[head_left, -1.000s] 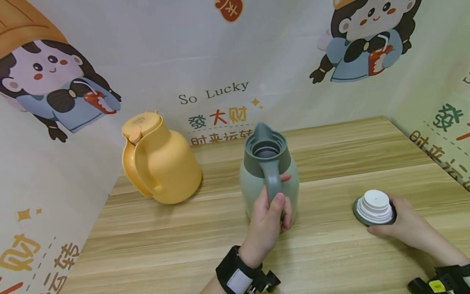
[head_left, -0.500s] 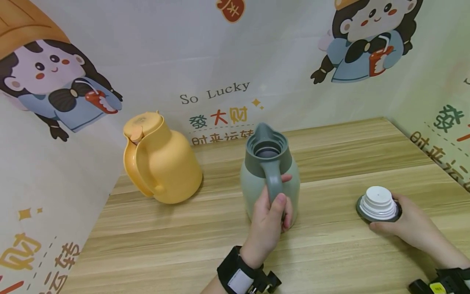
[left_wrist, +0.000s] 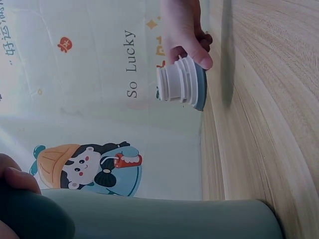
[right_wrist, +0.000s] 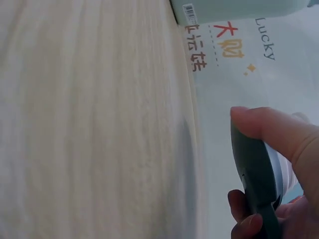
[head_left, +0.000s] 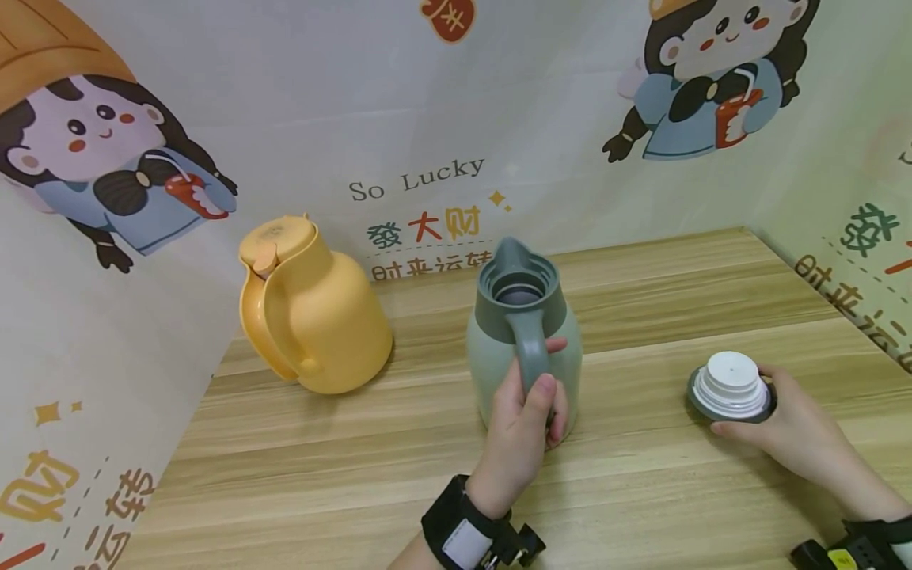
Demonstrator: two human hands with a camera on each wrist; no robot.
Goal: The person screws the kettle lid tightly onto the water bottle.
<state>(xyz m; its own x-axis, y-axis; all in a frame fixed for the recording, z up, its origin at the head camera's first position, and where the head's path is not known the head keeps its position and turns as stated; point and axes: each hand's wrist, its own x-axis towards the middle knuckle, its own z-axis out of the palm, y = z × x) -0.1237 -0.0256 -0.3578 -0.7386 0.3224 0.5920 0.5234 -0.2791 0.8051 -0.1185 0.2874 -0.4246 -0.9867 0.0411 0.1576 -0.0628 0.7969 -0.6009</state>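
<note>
A pale green thermos jug (head_left: 570, 356) with a dark green neck stands upright on the table, its mouth uncovered. My left hand (head_left: 518, 427) grips its handle (head_left: 530, 348), thumb along the back. To the right, my right hand (head_left: 805, 431) holds the jug's lid (head_left: 732, 388) by its dark green rim, upside down with the white stepped stopper upward. In the left wrist view the lid (left_wrist: 182, 82) hangs above the tabletop, and a shadow falls below it. The right wrist view shows the thumb and curled fingers around the dark green lid (right_wrist: 254, 167).
A yellow thermos jug (head_left: 342, 324) with its lid on stands at the left of the wooden table (head_left: 321, 475). Printed cloth walls (head_left: 299, 95) with cartoon figures close off the back and sides.
My right hand has raised the lid slightly, and it has drifted a little right and then back left. The left hand and green jug stay in place.
</note>
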